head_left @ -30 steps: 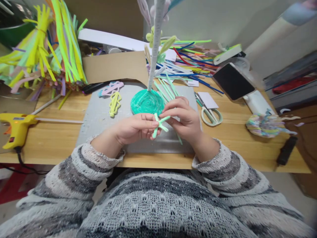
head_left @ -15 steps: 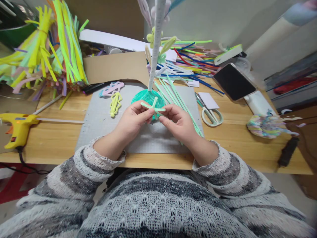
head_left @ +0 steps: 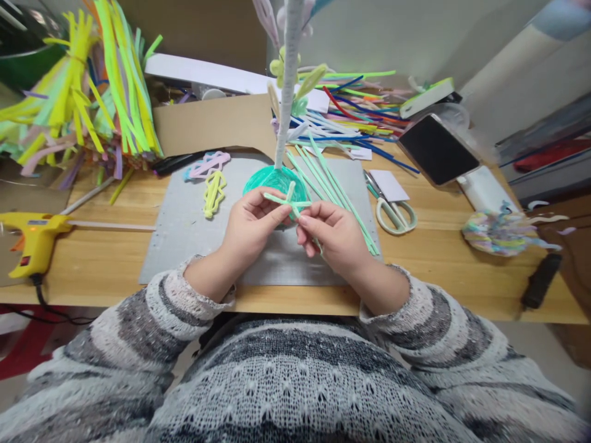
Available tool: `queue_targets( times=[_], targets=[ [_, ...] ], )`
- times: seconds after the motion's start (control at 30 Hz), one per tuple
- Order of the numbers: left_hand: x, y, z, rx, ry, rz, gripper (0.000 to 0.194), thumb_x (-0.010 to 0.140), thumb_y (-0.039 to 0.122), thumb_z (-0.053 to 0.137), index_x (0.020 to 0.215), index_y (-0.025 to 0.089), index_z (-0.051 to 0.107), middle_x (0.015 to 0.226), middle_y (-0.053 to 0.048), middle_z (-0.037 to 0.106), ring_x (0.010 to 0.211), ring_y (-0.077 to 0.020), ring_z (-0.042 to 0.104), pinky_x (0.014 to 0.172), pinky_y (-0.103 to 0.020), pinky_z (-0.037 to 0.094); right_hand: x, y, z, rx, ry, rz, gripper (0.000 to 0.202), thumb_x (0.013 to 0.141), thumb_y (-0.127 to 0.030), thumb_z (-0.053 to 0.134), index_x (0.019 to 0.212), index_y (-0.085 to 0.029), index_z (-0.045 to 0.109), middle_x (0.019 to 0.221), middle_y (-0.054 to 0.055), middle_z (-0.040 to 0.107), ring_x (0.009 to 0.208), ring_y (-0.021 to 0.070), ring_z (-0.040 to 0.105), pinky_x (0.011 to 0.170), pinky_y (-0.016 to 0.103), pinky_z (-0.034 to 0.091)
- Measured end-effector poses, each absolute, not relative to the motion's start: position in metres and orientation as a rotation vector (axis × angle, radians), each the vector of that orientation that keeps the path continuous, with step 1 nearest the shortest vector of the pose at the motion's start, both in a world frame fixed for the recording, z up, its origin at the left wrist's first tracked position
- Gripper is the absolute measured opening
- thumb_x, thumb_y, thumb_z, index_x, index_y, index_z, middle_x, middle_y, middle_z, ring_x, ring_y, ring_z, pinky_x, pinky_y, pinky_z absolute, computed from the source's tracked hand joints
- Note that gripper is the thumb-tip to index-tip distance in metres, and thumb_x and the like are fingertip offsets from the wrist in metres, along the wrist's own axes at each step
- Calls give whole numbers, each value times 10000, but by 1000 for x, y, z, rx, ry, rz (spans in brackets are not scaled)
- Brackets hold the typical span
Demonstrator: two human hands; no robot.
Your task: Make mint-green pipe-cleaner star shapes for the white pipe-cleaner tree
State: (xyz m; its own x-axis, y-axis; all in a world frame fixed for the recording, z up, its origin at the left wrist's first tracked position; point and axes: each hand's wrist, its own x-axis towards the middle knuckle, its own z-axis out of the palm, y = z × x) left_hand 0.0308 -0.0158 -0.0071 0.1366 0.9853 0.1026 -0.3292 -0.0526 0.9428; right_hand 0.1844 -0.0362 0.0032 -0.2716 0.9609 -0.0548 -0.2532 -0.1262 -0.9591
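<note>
Between my hands is a pale green pipe cleaner bent into a cross-like shape with several short arms. My left hand pinches its left side between thumb and fingers. With thumb and forefinger, my right hand grips its lower right part, and a thin end shows below those fingers. Just behind stands a white-wrapped stem on a round teal base, partly hidden by my hands. Several straight pale green pipe cleaners lie right of the base on the grey cutting mat.
Yellow and lilac pipe-cleaner shapes lie on the mat's left. A yellow glue gun rests at far left, below bundled pipe cleaners. Scissors, a phone and a scrunchie are on the right. Loose coloured pipe cleaners lie behind.
My right hand has shifted its grip to the lower right part of the pipe-cleaner shape, its fingers more curled. The shape has turned slightly; my left hand keeps its pinch.
</note>
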Motion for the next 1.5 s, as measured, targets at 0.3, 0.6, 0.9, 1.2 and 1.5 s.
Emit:
queue_targets(
  times=[0.3,0.6,0.9,1.2,1.5],
  targets=[
    [27,-14,-1,899,844,1075,262,648,262,807,795,152,620,669,10,667,612,-117,639,647,-264,534,190,-31,7,-1039,-1181,1522,258,790,-400,688,767,-166,580,499,-54,615,306,39,448,296,158,278],
    [21,-12,4,1289,1064,1099,121,657,212,785,691,150,685,663,-6,641,606,-106,548,578,-226,417,190,-30,4,-1163,-1395,1301,233,792,-387,684,838,-170,611,531,-64,567,357,44,414,349,195,305],
    [19,-10,7,935,840,846,204,696,279,730,603,134,622,563,-16,615,401,-48,408,390,-191,275,194,-30,16,-1175,-1470,1134,184,784,-291,638,661,-162,593,518,-55,493,476,67,396,469,228,323],
    [22,-13,7,1211,943,835,236,706,311,737,622,156,580,517,19,543,423,-60,387,418,-202,261,195,-32,18,-1226,-1524,1102,190,753,-235,620,586,-165,561,531,-48,476,502,72,386,484,231,326],
    [26,-18,4,1503,1074,1055,194,744,222,679,609,161,553,553,23,540,518,-90,464,492,-212,342,189,-40,16,-1123,-1460,1279,214,805,-333,660,682,-164,612,517,-54,521,445,60,422,436,213,336]
  ],
)
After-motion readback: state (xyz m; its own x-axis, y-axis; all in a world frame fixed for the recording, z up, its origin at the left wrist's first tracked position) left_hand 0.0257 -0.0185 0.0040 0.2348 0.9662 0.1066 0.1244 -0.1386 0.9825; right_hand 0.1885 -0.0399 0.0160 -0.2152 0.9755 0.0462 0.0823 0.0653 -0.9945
